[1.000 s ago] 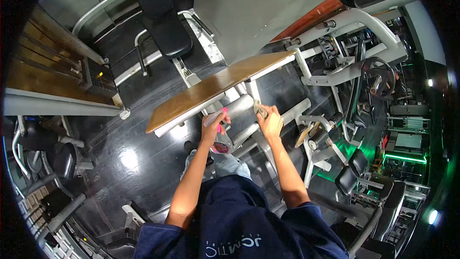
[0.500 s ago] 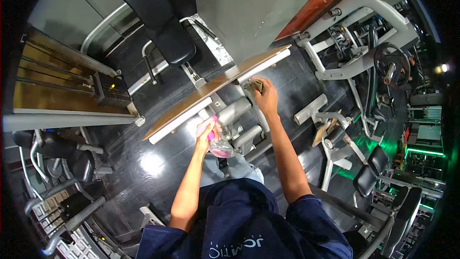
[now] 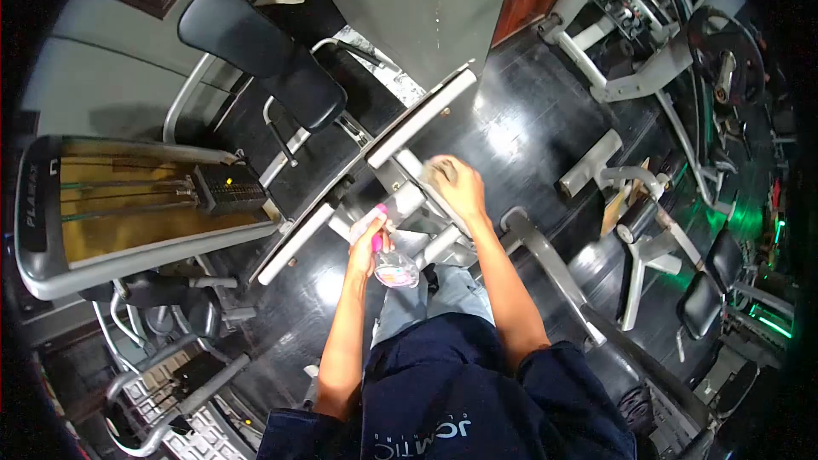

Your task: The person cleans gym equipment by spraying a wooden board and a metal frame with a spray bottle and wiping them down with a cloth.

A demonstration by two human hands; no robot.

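My left hand [image 3: 364, 245] is closed around a clear spray bottle [image 3: 397, 270] with a pink trigger head. The bottle tilts in front of a grey exercise machine, and some pink shows on its side. To the right, my right hand [image 3: 463, 191] is closed on a crumpled greyish cloth [image 3: 438, 172], slightly blurred. The cloth lies against the machine's grey metal frame [image 3: 411, 162], and the fingers bend over it. Just beyond both hands runs the machine's long panel with a pale edge [image 3: 423, 117], slanting up to the right.
A black padded seat [image 3: 305, 89] stands beyond the panel. At left is a weight stack machine [image 3: 153, 196]. More gym machines, including a grey frame with a round plate [image 3: 724, 60], stand at right. A metal bar [image 3: 545, 264] crosses beside my right arm.
My view has turned, so the machines appear shifted. My right hand with the cloth is lower along the frame and nearer the left hand. The left hand still grips the spray bottle.
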